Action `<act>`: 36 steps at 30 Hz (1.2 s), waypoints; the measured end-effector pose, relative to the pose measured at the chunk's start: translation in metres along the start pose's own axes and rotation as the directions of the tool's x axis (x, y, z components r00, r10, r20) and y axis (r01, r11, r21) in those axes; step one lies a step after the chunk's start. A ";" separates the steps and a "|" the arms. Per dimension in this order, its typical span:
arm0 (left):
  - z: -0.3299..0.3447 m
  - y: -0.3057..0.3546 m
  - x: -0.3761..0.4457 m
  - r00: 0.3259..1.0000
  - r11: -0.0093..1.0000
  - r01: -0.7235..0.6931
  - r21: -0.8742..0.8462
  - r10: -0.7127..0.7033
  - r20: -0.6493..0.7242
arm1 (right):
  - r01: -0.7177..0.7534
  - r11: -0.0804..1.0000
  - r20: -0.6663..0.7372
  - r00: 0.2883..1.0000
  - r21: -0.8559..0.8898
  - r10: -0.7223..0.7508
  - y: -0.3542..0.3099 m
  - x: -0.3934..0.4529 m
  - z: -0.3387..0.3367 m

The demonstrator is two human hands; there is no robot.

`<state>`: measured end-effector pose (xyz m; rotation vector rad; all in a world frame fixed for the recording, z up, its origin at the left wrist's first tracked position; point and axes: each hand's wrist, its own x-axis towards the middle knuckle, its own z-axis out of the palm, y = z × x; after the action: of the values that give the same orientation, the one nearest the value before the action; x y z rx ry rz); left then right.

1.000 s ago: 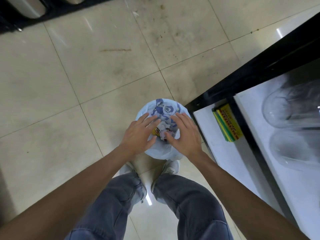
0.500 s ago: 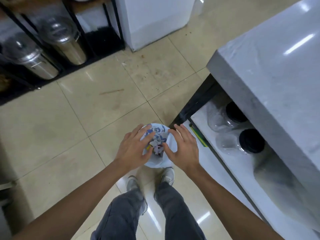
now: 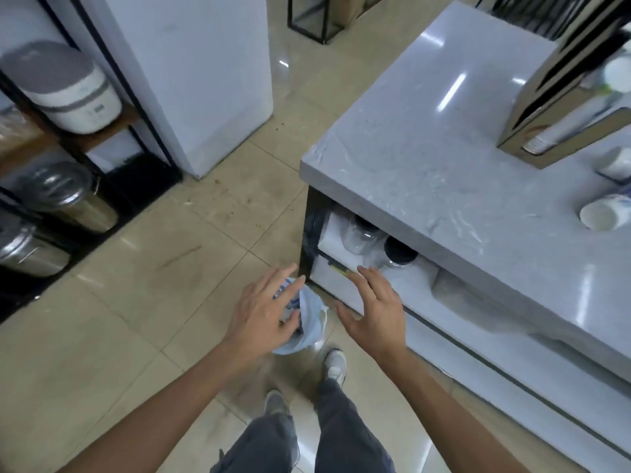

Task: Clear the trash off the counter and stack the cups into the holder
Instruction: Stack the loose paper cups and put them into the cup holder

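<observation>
A small bin lined with a pale blue bag (image 3: 309,324) stands on the floor by the counter's corner, with crumpled paper trash inside. My left hand (image 3: 263,310) hovers over its rim, fingers spread, holding nothing. My right hand (image 3: 374,307) is lifted off to the right, fingers apart and empty. On the grey counter (image 3: 426,172) at the far right lie white paper cups, one on its side (image 3: 602,213) and another (image 3: 614,163) beside a metal cup holder (image 3: 560,107) with a cup stack in it.
Glass jars (image 3: 362,235) sit on the shelf under the counter. A rack on the left holds steel pots (image 3: 65,196) and a white rice cooker (image 3: 65,87). A white appliance (image 3: 191,73) stands behind. My feet (image 3: 334,363) are on the tiled floor.
Both hands have come off the trash in the bin and spread apart, the right one moving rightward. My view has tilted up, bringing the counter top and cups into sight.
</observation>
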<state>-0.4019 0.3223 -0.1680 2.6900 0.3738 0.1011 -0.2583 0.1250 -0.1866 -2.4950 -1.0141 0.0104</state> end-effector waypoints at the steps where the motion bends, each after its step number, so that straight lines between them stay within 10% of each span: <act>1: -0.004 0.007 0.000 1.000 1.000 -0.018 -0.005 0.018 0.008 | -0.035 0.999 -0.029 0.999 -0.011 0.035 0.004 -0.008 -0.011; 18: -0.013 0.171 0.091 0.905 0.904 -0.426 -0.028 0.425 -0.028 | -0.309 0.951 -0.376 0.881 0.005 0.288 0.113 -0.097 -0.169; 36: 0.053 0.418 0.225 0.847 0.847 -0.531 -0.013 0.531 -0.028 | -0.421 0.907 -0.526 0.770 0.008 0.362 0.327 -0.108 -0.316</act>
<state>-0.0770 -0.0024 -0.0386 2.6955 -0.3806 0.2959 -0.0671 -0.2791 -0.0506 -2.5450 -0.2642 -0.5754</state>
